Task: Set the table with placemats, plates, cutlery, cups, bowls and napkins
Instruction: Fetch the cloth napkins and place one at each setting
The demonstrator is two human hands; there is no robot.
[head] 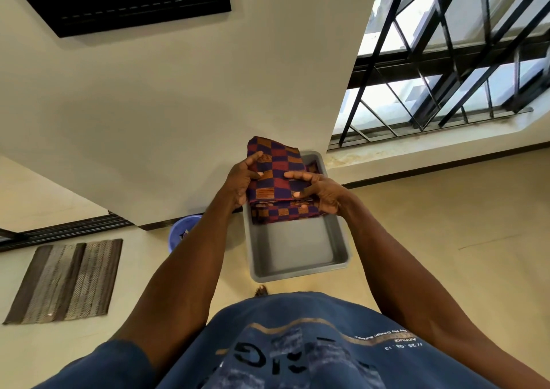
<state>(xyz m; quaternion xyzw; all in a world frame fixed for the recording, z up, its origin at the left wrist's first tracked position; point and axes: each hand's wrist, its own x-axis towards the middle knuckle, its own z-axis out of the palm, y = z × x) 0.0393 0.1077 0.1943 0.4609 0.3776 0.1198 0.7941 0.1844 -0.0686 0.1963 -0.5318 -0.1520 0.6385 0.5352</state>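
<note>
Both arms are extended forward and slightly downward from the torso, converging toward the midline. The left hand is positioned at the left edge of the folded cloth, with the thumb laid on top and the remaining fingers curled beneath. The right hand is placed at the right edge, its fingers spread over the upper surface and the thumb pressed against the near side
</note>
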